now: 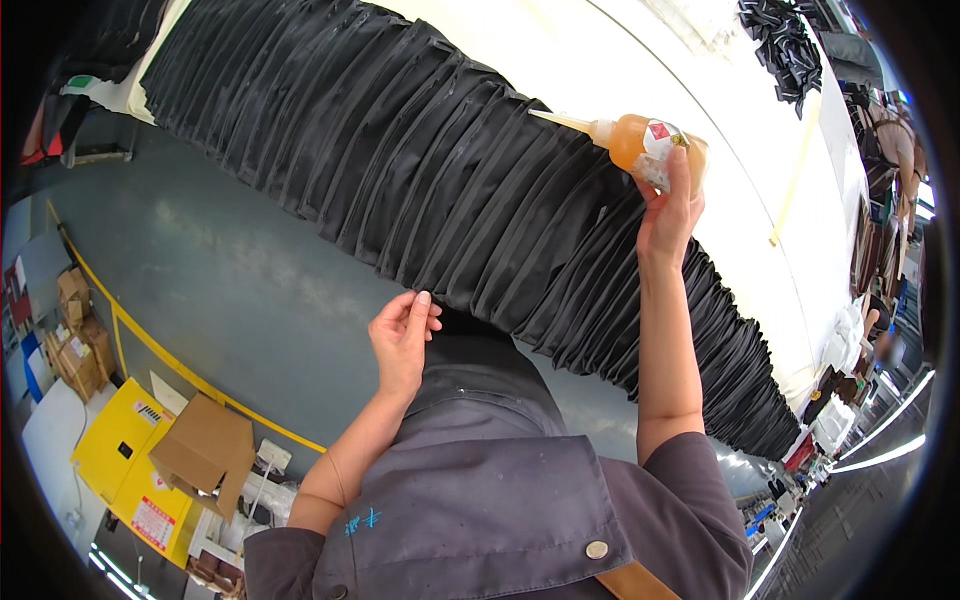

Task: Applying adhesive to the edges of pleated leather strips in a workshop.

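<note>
In my right hand point(672, 212) is a squeeze bottle point(632, 140) of amber liquid, tilted on its side with its long thin nozzle pointing left. The nozzle tip hovers over or touches a long row of black fabric pieces point(400, 130); which of the two I cannot tell. These pieces lie overlapped like shingles along the table's near edge, their ends hanging over it. My left hand point(402, 335) is at the lower edge of the row, thumb and fingers pinched together by the end of one piece. Whether fabric sits between those fingertips is too small to see.
The white tabletop point(740, 220) carries a heap of black pieces point(782, 45) at its far right and a yellow strip point(795, 185). At lower left stand a yellow cabinet point(115, 440), an open cardboard box point(205, 450) and stacked cartons point(75, 345). People sit farther along on the right.
</note>
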Available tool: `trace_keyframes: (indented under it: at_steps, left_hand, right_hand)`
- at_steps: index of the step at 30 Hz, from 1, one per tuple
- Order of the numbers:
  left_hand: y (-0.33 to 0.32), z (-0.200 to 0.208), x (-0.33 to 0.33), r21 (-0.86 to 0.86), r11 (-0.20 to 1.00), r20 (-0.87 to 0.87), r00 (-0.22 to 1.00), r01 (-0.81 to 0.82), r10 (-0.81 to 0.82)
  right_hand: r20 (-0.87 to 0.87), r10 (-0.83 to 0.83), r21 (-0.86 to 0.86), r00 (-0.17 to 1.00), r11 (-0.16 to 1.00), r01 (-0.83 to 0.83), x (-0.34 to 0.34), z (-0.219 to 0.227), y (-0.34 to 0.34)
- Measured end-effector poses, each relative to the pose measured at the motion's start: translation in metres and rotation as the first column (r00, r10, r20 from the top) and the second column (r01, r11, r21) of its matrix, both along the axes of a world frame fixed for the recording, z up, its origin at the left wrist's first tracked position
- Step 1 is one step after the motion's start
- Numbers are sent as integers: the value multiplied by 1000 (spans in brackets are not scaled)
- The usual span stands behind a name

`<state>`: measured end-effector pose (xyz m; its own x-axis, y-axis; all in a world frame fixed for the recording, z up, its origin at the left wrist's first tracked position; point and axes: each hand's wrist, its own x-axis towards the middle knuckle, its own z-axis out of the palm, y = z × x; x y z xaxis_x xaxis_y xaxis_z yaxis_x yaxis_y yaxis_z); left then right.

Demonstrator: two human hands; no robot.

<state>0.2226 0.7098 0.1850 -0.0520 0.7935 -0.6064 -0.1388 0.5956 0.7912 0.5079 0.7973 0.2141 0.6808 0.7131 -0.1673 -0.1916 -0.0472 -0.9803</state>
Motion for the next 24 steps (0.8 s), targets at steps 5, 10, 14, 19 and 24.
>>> trace_keyframes:
  at_steps: [5,10,14,19,24]
  left_hand:
    - [0,3,0,1,1000,-13,1000,26,-26]
    - [2,5,2,-19,1000,10,1000,-2,2]
    - [0,4,2,-24,1000,14,1000,-12,12]
    - [1,6,2,5,1000,-13,1000,3,-3]
    - [1,6,2,-10,1000,4,1000,5,-5]
  right_hand:
    - [-3,33,4,999,999,-33,-2,-1,-1]
    - [-4,50,-21,999,999,-50,-6,0,-3]
    - [-3,64,-32,998,997,-64,-9,-2,-10]
    - [-13,115,-52,993,992,-116,-12,-4,-19]
    - [-30,123,-55,992,991,-124,-19,-3,-24]
